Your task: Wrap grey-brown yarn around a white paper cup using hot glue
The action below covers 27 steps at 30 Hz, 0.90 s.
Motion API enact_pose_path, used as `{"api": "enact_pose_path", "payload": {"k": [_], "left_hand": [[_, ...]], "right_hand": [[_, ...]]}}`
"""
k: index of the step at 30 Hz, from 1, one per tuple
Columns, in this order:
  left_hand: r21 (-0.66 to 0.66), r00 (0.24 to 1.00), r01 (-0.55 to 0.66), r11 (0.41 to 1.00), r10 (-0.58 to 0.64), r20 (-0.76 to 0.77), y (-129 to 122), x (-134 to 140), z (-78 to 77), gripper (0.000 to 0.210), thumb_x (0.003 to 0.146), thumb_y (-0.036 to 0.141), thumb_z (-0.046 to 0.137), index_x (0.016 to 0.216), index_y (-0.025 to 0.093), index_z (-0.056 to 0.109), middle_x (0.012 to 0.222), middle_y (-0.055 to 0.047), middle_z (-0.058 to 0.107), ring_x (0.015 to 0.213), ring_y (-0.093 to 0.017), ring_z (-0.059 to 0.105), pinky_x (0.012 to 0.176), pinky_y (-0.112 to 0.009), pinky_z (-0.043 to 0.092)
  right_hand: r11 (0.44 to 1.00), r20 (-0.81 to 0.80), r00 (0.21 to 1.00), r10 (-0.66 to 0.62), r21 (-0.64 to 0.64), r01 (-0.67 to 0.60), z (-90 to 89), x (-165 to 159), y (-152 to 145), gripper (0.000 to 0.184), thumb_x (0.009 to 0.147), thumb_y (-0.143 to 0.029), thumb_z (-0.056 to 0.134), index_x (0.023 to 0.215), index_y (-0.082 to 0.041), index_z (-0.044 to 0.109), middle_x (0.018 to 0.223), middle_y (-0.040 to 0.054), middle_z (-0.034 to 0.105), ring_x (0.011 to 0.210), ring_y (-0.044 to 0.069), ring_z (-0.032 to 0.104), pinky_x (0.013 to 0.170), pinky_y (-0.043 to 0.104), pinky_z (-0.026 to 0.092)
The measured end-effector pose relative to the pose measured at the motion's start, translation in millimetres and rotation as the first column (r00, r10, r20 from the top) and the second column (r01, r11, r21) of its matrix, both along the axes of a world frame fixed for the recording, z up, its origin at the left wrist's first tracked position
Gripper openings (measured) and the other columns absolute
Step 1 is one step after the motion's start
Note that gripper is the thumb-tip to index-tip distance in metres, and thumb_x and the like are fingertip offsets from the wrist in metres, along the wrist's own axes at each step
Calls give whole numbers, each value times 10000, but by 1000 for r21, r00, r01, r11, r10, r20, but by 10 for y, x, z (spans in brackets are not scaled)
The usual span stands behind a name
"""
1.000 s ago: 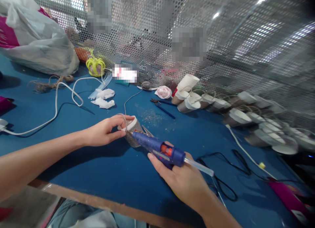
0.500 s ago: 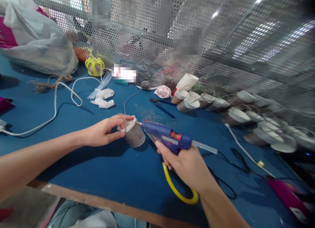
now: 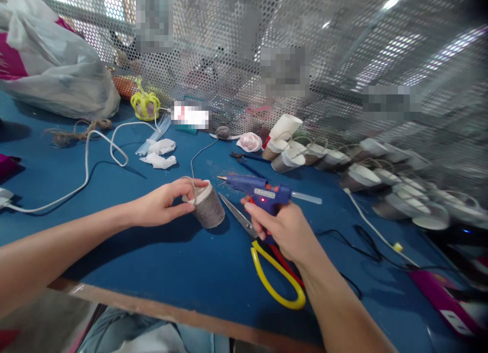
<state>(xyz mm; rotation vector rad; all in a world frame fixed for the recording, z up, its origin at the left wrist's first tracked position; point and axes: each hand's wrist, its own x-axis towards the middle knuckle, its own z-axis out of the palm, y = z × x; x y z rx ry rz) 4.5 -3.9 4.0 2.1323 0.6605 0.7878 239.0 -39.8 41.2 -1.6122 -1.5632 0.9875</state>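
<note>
My left hand (image 3: 166, 203) pinches the rim of a small paper cup (image 3: 211, 206) wrapped in grey cord, which lies tilted on its side on the blue table. Cord loops out by my fingers and a strand runs back to a grey yarn ball (image 3: 222, 132). In my right hand (image 3: 284, 231) is a blue hot glue gun (image 3: 263, 190), its nozzle pointing left, above and apart from the cup. A clear glue stick (image 3: 307, 197) sticks out of its back. Scissors (image 3: 277, 276) with yellow and red handles lie below, partly hidden by my right hand.
Several cord-wrapped cups (image 3: 362, 178) stand along the right back by the perforated metal screen (image 3: 229, 63). Pliers (image 3: 247, 164), a pink fabric rose (image 3: 249, 141) and white scraps (image 3: 159, 161) lie mid-table. A white cable (image 3: 86, 165) and plastic bag (image 3: 64, 73) are at left.
The glue gun has moved up and away from the cup's rim, its nozzle now clear of it. More of the scissors shows. My left hand and the cup have stayed put.
</note>
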Motion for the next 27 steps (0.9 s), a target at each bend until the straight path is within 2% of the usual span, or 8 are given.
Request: {"api": "enact_pose_path", "payload": {"k": [5, 8, 14, 16, 19, 22, 25, 27], "left_hand": [[52, 1000, 17, 999, -17, -1, -31, 5, 24, 108, 833, 167, 412, 725, 157, 418, 1217, -170, 480, 1210, -207, 389, 947, -356, 336], [94, 1000, 29, 995, -28, -10, -44, 4, 35, 105, 828, 156, 418, 724, 158, 424, 1218, -164, 482, 1221, -210, 374, 950, -363, 337], [145, 999, 37, 989, -31, -43, -54, -15, 41, 94, 820, 142, 428, 728, 158, 440, 1248, -150, 466, 1226, -205, 365, 951, -371, 348], [166, 998, 44, 985, -37, -50, -62, -16, 48, 92, 817, 139, 432, 727, 157, 443, 1252, -150, 465, 1223, -205, 367, 952, -376, 350], [193, 998, 48, 980, -38, -52, -77, -4, 59, 93, 810, 132, 436, 720, 157, 442, 1259, -152, 460, 1217, -213, 370, 954, -393, 351], [216, 998, 50, 975, -39, -53, -95, 13, 63, 89, 808, 130, 433, 724, 158, 442, 1248, -153, 467, 1214, -218, 370, 960, -406, 347], [238, 998, 39, 970, -24, -65, -110, 26, 60, 71, 811, 154, 439, 741, 159, 452, 1173, -144, 503, 1206, -220, 366, 967, -409, 344], [253, 997, 29, 967, -10, -76, -115, 33, 58, 43, 809, 173, 448, 777, 159, 473, 1065, -125, 538, 1151, -216, 405, 948, -399, 364]], "right_hand": [[977, -64, 978, -200, 57, 204, -90, 195, 256, 177, 638, -290, 647, 698, -148, 559, 576, 1, 581, 475, 88, 517, 441, 205, 427], [979, 58, 978, -202, 22, 201, -198, 299, 407, 147, 700, -289, 590, 664, -149, 566, 578, 23, 591, 498, 96, 539, 455, 207, 436], [982, 247, 951, -186, 34, 183, -395, 395, 567, 277, 762, -288, 520, 511, -171, 509, 492, 38, 561, 400, 104, 497, 417, 254, 431], [975, 336, 916, -220, 114, 192, -379, 411, 575, 321, 736, -298, 553, 450, -197, 448, 479, 56, 542, 479, 158, 543, 483, 306, 449], [944, 433, 855, -284, 282, 171, -245, 346, 523, 305, 674, -286, 622, 446, -211, 434, 632, 124, 579, 796, 291, 568, 702, 426, 432], [924, 471, 850, -234, 380, 44, -50, 101, 388, 158, 692, -314, 612, 594, -200, 561, 844, 112, 607, 951, 280, 516, 855, 433, 372], [859, 471, 881, 49, 430, -277, 88, -261, 226, 166, 771, -330, 535, 709, -197, 614, 946, 70, 615, 923, 195, 541, 862, 369, 400], [803, 495, 849, 184, 423, -420, 121, -480, 151, 161, 756, -335, 564, 731, -188, 624, 1009, 78, 591, 994, 194, 507, 890, 364, 388]]}}
